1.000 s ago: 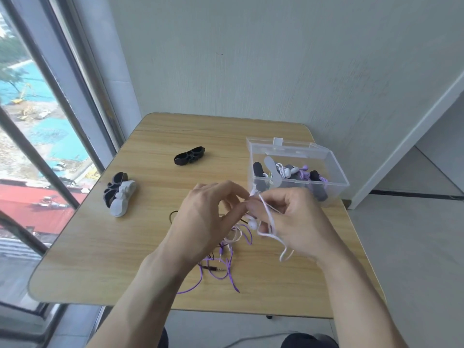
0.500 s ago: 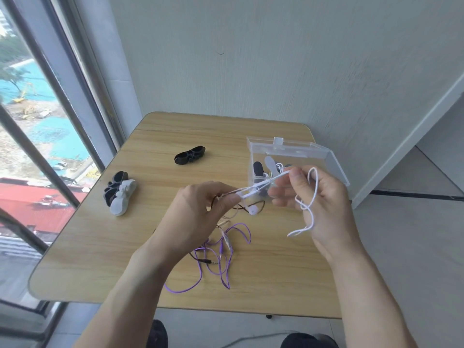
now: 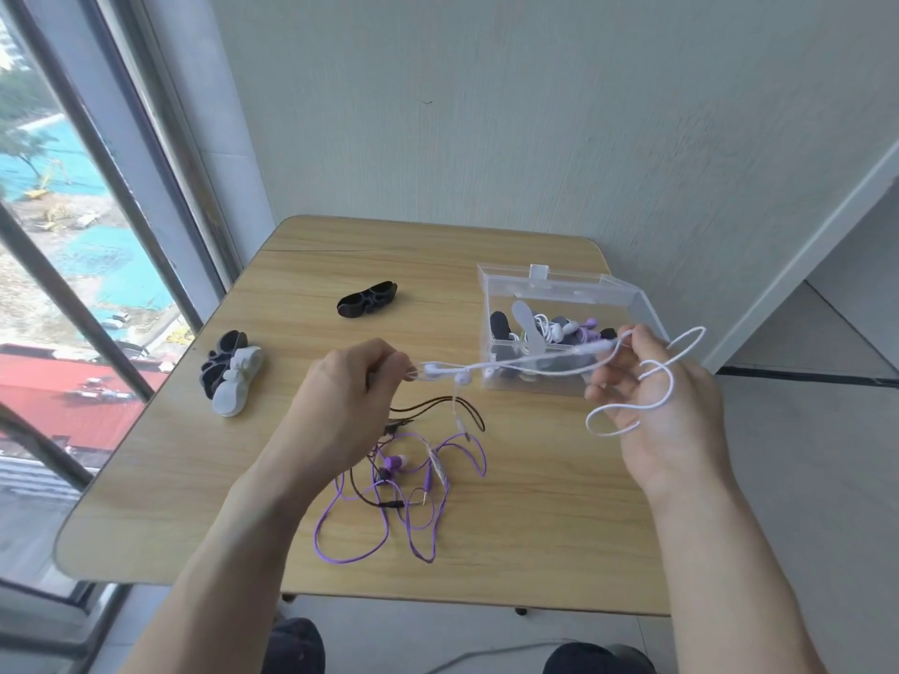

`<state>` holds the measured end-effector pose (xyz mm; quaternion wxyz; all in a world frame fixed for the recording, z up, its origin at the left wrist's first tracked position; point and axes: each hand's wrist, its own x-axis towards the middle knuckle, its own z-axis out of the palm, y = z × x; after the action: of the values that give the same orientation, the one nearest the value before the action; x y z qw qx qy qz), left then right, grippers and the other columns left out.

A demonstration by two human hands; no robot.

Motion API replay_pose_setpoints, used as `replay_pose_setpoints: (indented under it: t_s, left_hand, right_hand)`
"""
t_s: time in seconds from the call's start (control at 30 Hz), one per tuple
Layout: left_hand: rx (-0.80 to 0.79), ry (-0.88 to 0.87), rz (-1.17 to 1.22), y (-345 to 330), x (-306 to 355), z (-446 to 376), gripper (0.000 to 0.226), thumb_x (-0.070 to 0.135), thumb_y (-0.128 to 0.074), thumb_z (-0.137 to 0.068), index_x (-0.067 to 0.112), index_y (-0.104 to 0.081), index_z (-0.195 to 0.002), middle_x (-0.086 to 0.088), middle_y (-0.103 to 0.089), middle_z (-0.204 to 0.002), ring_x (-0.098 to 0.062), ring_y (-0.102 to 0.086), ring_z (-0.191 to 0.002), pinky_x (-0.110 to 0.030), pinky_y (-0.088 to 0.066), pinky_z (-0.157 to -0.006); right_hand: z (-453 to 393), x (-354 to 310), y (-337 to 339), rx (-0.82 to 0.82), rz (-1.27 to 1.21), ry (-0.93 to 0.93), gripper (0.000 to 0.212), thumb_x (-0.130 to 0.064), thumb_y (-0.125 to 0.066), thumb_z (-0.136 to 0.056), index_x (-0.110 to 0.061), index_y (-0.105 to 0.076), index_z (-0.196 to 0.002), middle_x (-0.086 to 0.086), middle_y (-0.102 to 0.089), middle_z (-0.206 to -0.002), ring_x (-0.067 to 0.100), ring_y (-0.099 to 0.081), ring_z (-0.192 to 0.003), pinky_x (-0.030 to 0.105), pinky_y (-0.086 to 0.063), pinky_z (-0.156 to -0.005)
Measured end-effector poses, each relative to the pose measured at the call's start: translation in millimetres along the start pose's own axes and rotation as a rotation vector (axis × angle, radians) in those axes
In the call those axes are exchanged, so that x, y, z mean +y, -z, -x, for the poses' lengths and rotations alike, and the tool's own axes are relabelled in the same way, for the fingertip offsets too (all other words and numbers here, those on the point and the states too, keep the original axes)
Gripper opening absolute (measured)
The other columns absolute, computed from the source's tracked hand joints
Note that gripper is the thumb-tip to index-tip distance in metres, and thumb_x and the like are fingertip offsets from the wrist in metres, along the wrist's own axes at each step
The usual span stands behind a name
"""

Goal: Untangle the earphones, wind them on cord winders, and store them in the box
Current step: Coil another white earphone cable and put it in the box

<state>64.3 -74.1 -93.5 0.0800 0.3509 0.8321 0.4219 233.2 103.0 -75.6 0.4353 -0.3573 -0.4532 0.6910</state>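
The white earphone cord runs taut, nearly level, just in front of the clear box, its long axis left to right between both hands. The left hand pinches the earbud end; the right hand grips the far end, slack looped over its fingers. Cord winders lie well left of the box (nearer the left hand).

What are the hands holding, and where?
White earphones: left hand pinches the earbud end, right hand pinches the cord further along, loops over its fingers.
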Motion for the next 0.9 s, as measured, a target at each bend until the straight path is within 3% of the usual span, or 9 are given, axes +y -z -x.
replay_pose_setpoints:
  t_s: [0.1, 0.23, 0.37, 0.43, 0.5, 0.63, 0.73, 0.83, 0.9]
  left_hand:
    - [0.02, 0.028, -0.096, 0, -1, 0, 0.029, 0.023, -0.048, -0.104, 0.017, -0.068, -0.083, 0.025, -0.051, -0.044, 0.01, -0.05, -0.052, -0.01, -0.033, -0.05]
    - [0.033, 0.071, -0.153, 3, -4, -1, 0.037, 0.037, -0.051, -0.101, 0.02, -0.065, -0.072, 0.01, -0.055, -0.057, -0.004, -0.051, -0.056, -0.019, -0.033, -0.05]
    - [0.106, 0.101, -0.135, 8, -6, -2, 0.039, 0.045, -0.053, -0.098, 0.017, -0.062, -0.072, 0.006, -0.05, -0.053, -0.009, -0.048, -0.054, -0.022, -0.031, -0.048]
    - [0.175, 0.126, -0.134, 12, -10, -4, 0.04, 0.046, -0.056, -0.096, 0.014, -0.063, -0.073, 0.006, -0.051, -0.055, -0.009, -0.048, -0.055, -0.025, -0.03, -0.049]
    - [0.266, 0.159, -0.102, 17, -16, -7, 0.039, 0.042, -0.056, -0.098, 0.01, -0.066, -0.077, 0.004, -0.054, -0.058, -0.016, -0.052, -0.06, -0.03, -0.031, -0.051]
    - [0.355, 0.227, -0.113, 21, -28, -9, 0.018, 0.027, -0.055, -0.098, 0.014, -0.067, -0.1, 0.002, -0.064, -0.082, -0.028, -0.058, -0.09, -0.038, -0.041, -0.074]
    - [0.311, 0.223, -0.233, 13, -26, -5, 0.02, 0.024, -0.057, -0.095, 0.019, -0.065, -0.113, -0.004, -0.064, -0.115, -0.032, -0.045, -0.119, -0.045, -0.036, -0.096]
    - [0.354, 0.019, -0.081, -1, -1, 8, 0.027, 0.017, -0.064, -0.091, 0.021, -0.063, -0.117, 0.004, -0.062, -0.118, -0.019, -0.049, -0.118, -0.028, -0.035, -0.096]
    - [0.206, -0.157, 0.085, -16, 23, 20, 0.043, 0.019, -0.069, -0.088, 0.023, -0.055, -0.129, 0.014, -0.058, -0.124, 0.001, -0.049, -0.117, -0.007, -0.031, -0.095]
  right_hand:
    - [-6, 4, 6, 0.055, 0.01, -0.04, 0.023, -0.019, -0.054, -0.102, -0.011, -0.06, -0.081, -0.006, -0.046, -0.053, 0.013, -0.039, -0.049, 0.025, -0.039, -0.052]
    - [-8, 2, 10, 0.137, -0.037, -0.097, 0.018, -0.017, -0.058, -0.099, -0.01, -0.061, -0.083, -0.008, -0.032, -0.05, 0.013, -0.032, -0.052, 0.027, -0.034, -0.055]
    - [-9, -1, 10, 0.169, -0.102, -0.121, 0.022, -0.013, -0.059, -0.096, -0.014, -0.056, -0.075, -0.006, -0.028, -0.055, 0.012, -0.028, -0.047, 0.027, -0.027, -0.051]
    - [-12, -3, 13, 0.204, -0.119, -0.119, 0.026, -0.011, -0.055, -0.096, -0.015, -0.053, -0.07, -0.006, -0.032, -0.054, 0.013, -0.03, -0.047, 0.028, -0.026, -0.052]
    - [-14, -4, 17, 0.218, -0.105, -0.101, 0.028, -0.013, -0.053, -0.098, -0.015, -0.053, -0.07, -0.003, -0.045, -0.056, 0.014, -0.04, -0.049, 0.028, -0.036, -0.054]
    - [-13, -4, 20, 0.163, -0.049, -0.095, 0.028, -0.019, -0.05, -0.103, -0.011, -0.057, -0.077, 0.005, -0.059, -0.073, 0.018, -0.058, -0.062, 0.033, -0.051, -0.062]
    - [-11, -9, 19, 0.133, -0.111, -0.121, 0.026, -0.023, -0.048, -0.104, -0.012, -0.056, -0.082, 0.007, -0.07, -0.08, 0.022, -0.069, -0.071, 0.036, -0.057, -0.067]
    - [-6, -12, 15, 0.023, -0.104, -0.144, 0.025, -0.024, -0.048, -0.105, -0.011, -0.057, -0.085, 0.008, -0.075, -0.078, 0.024, -0.074, -0.07, 0.035, -0.059, -0.063]
    - [1, -10, 8, -0.049, -0.066, -0.158, 0.025, -0.023, -0.049, -0.104, -0.008, -0.06, -0.086, 0.009, -0.075, -0.078, 0.025, -0.074, -0.07, 0.037, -0.06, -0.063]
